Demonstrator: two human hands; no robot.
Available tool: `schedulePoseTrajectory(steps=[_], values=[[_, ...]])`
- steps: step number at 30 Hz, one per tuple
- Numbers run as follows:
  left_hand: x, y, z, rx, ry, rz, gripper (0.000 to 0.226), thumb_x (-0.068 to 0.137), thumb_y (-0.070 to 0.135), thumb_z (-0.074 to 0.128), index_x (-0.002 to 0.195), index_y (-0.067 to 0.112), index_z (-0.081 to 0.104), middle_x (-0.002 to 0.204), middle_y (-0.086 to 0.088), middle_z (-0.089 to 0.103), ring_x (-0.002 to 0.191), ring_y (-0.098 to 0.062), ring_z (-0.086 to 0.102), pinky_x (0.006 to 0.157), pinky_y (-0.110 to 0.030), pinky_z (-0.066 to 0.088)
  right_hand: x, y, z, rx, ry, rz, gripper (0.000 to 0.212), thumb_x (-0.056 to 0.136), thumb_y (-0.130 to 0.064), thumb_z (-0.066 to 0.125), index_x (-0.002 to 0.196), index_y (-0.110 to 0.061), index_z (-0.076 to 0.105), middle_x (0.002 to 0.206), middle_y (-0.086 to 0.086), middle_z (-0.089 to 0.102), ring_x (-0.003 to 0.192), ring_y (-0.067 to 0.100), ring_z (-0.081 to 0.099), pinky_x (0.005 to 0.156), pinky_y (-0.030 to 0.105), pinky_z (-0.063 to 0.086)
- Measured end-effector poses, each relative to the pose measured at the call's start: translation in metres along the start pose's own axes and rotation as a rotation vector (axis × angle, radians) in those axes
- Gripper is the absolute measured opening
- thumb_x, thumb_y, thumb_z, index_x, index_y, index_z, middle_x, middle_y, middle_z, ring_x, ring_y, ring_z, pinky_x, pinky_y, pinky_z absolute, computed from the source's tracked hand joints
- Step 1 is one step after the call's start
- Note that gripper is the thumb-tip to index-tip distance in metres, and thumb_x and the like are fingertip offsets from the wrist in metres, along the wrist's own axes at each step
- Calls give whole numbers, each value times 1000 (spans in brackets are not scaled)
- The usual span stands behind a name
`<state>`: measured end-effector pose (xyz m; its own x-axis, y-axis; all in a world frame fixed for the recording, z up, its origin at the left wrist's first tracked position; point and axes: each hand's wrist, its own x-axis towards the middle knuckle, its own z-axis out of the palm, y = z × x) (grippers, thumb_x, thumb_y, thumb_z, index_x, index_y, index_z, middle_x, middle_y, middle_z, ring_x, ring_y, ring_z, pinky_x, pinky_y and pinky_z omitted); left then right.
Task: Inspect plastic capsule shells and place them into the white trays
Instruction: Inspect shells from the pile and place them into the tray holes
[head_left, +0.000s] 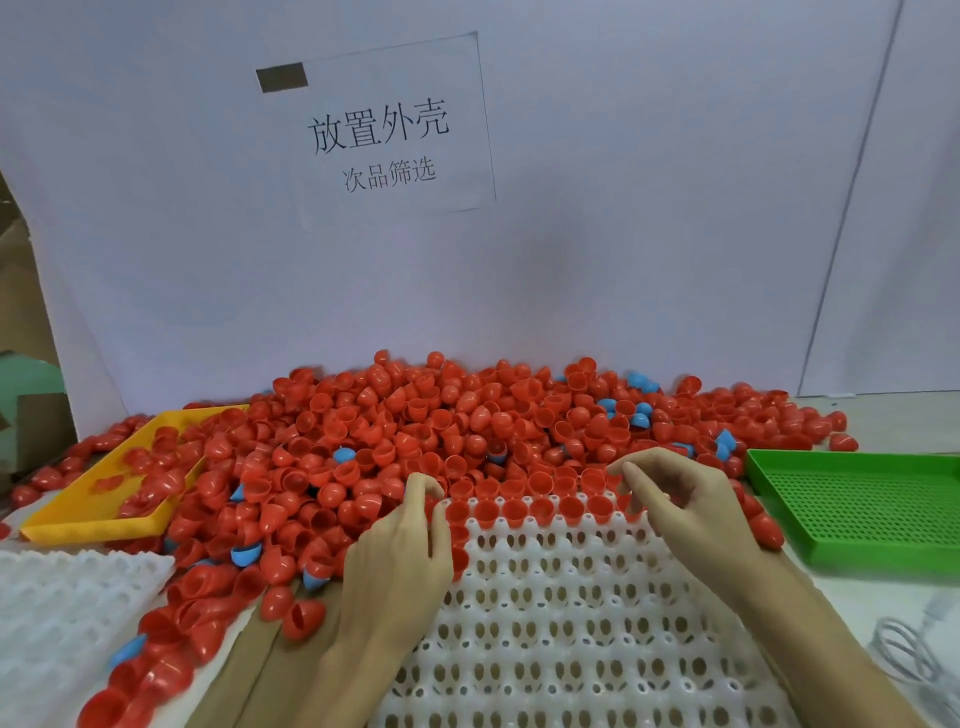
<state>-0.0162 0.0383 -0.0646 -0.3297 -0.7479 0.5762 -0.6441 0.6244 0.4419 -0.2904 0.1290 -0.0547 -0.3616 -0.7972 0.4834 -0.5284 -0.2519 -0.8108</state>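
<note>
The heap of capsule shells (415, 431) is red, with scattered blue shells (344, 455). The central tray (571, 623) is white with a grid of holes; side trays are yellow (67, 527) and perforated green (857, 519).

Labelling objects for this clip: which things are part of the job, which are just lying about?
Job:
- red shells, heaped
- white tray, far row partly filled
- left hand and right hand at that row
- second white tray

Lying about:
- yellow tray
- green tray
- white cable
- paper sign

Shell heap (415, 431) behind tray (571, 623)
</note>
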Motion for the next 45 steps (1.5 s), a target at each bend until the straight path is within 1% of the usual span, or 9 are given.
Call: schedulePoseTrajectory(steps=[5,9,13,18,22,29,34,39,45], values=[[45,21,6,9,62,5,7,103,19,56,99,25,56,56,14,45,44,-5,44,42,-18,31,-1,-3,-1,4,17,-29,20,101,-12,66,98,-26,79,83,-3,75,72,17,71,65,26,59],[98,24,32,49,-43,30,9,104,16,54,112,16,58,94,5,60,82,-12,60,70,-24,46,-2,-4,-1,4,18,-25,20,101,-11,66,97,-27,78,81,-4,74,71,19,71,65,28,59],[135,8,56,259,-249,132,32,101,4,52,133,10,55,130,-8,55,120,-25,50,99,-32,47,-2,-3,-1,4,22,-16,21,101,-11,66,97,-27,78,79,-4,74,68,18,71,65,26,58],[152,-4,80,548,-483,156,60,101,14,55,158,10,35,156,-12,42,144,-32,34,115,-40,37,-2,-4,-1,9,20,-16,20,102,-11,66,97,-27,78,79,-5,74,66,17,71,65,24,58],[152,-2,90,641,-411,92,63,101,30,62,155,14,33,156,-8,45,144,-33,34,116,-45,32,-2,-5,1,8,19,-7,20,102,-11,65,97,-26,78,79,-4,74,65,18,71,62,27,59],[148,-19,87,306,-246,-32,53,94,47,72,140,26,54,121,4,68,128,-25,45,107,-43,27,-3,-4,2,12,23,2,19,102,-12,65,98,-27,78,76,-5,74,62,18,71,60,26,58],[150,-11,49,-78,-117,-97,37,92,37,78,124,20,69,115,8,71,119,-15,59,107,-36,35,-3,-7,0,23,27,16,20,102,-12,65,97,-26,78,76,-2,74,60,18,71,60,25,58],[94,22,-7,-683,-340,-134,29,89,36,82,117,33,75,115,14,77,110,1,70,102,-30,52,-5,-19,-1,167,-102,98,23,102,-13,65,96,-29,80,81,4,76,64,18,71,56,20,53],[14,41,-7,-838,-514,-151,26,92,33,80,117,40,76,118,8,77,110,-9,72,95,-18,54,-13,-36,4,323,-342,96,23,100,-26,72,122,-29,73,103,8,76,82,25,76,62,30,57]])
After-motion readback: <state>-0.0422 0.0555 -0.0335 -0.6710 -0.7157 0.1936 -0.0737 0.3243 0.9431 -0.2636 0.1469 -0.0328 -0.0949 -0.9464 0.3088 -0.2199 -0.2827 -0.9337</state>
